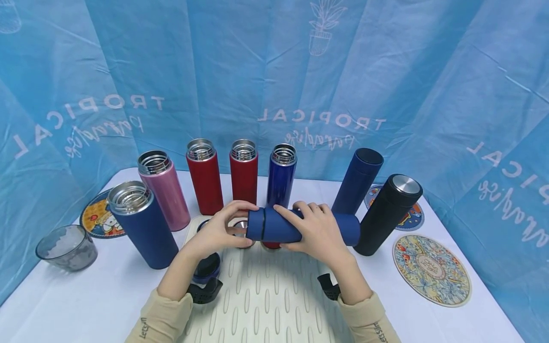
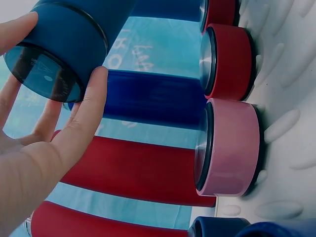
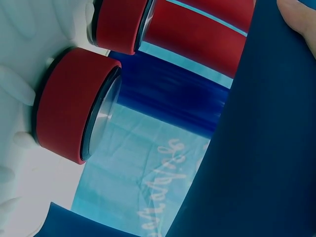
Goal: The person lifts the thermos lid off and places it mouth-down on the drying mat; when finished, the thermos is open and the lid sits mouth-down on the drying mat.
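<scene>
A dark blue thermos bottle [image 1: 280, 227] lies sideways in the air over the white mat, its lid end toward the left. My right hand [image 1: 317, 233] grips the bottle's body from above. Thumb and fingers of my left hand [image 1: 220, 231] hold the blue lid [image 1: 255, 224] at the bottle's end, with a dark seam between lid and body. In the left wrist view, the lid's dark round top [image 2: 44, 74] faces the palm of the left hand. The right wrist view shows the bottle's body [image 3: 237, 158] and only part of the right thumb [image 3: 298, 17].
Behind stand lidless bottles: blue [image 1: 143, 228], pink [image 1: 167, 200], two red, and shiny blue [image 1: 280, 183]. Right are a lidded navy bottle [image 1: 356, 183] and black bottle [image 1: 383, 219]. Loose lids, including a pink lid [image 2: 229, 148], sit on the mat [image 1: 266, 305]. Far left is a glass bowl [image 1: 70, 252].
</scene>
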The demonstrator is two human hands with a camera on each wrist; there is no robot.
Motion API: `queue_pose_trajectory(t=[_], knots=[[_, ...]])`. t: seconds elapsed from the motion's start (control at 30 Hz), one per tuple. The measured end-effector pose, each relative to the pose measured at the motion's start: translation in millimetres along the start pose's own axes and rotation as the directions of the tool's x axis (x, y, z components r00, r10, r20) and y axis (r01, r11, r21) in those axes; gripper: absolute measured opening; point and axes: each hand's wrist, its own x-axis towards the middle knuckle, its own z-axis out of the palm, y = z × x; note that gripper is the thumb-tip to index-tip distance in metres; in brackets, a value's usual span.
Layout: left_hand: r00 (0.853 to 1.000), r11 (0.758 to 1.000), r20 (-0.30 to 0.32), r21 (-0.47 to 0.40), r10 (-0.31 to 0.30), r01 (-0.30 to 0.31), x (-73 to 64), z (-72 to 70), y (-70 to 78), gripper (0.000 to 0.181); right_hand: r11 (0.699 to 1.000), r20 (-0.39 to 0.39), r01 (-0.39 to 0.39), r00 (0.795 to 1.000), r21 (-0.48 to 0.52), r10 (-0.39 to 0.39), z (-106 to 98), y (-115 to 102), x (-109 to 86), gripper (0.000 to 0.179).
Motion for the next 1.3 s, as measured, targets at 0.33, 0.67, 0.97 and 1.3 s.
queue_pose_trajectory(t=[0.33,0.67,0.97,1.3], knots=[[0.995,0.994,-0.024,0.046,-0.096,0.097,-0.9,-0.8,1.3,0.062,1.0,0.01,-0.004,1.0,0.018,0.004,-0.1,-0.7,0.4,0.086],[0.985,0.981,-0.043,0.091,-0.167,0.171,0.3,1.0,2.1,0.051,1.0,-0.007,0.01,1.0,0.003,-0.01,-0.2,-1.2,0.5,0.083],[0.979,0.97,-0.05,0.135,-0.197,0.202,1.8,2.9,-0.3,0.056,1.0,-0.006,0.012,1.0,0.019,-0.011,1.5,-1.7,0.4,0.084],[0.999,0.999,0.03,0.039,0.01,-0.011,-0.6,0.9,0.5,0.07,1.0,-0.012,0.014,1.0,-0.007,-0.014,1.6,-0.2,-0.7,0.086]])
